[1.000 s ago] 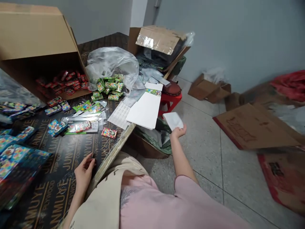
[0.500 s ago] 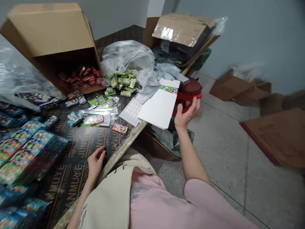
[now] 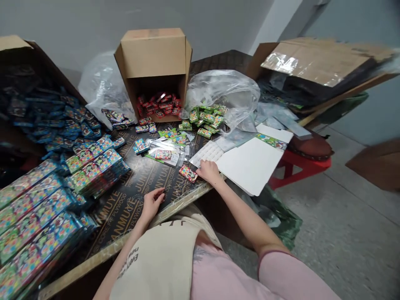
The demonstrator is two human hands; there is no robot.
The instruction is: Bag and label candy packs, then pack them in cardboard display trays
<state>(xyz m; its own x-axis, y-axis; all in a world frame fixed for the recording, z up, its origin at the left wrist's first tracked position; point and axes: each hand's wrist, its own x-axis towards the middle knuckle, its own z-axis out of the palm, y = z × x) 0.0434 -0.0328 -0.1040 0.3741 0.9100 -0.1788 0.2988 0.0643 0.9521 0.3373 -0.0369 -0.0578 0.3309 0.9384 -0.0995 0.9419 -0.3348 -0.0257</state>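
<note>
A dark table (image 3: 137,168) spans the scene. At its far right sits a flapped box (image 3: 312,60); a second box (image 3: 153,54), at the back, opens forward on red packs (image 3: 161,107). Stacks (image 3: 53,241) of colourful packs fill the left, and a clear bag (image 3: 223,85) stands behind green packs (image 3: 208,118). White cards (image 3: 250,162) overhang the right edge, beside a pale sheet (image 3: 204,154). The left hand (image 3: 151,204) rests near the front edge, fingers loosely bent, thumb apart, gripping nothing visible. The right hand (image 3: 208,171) curls over the sheet's near end; whether it pinches anything I cannot tell. Just left of its fingertips, a single red pack (image 3: 188,174) lies on the table.
</note>
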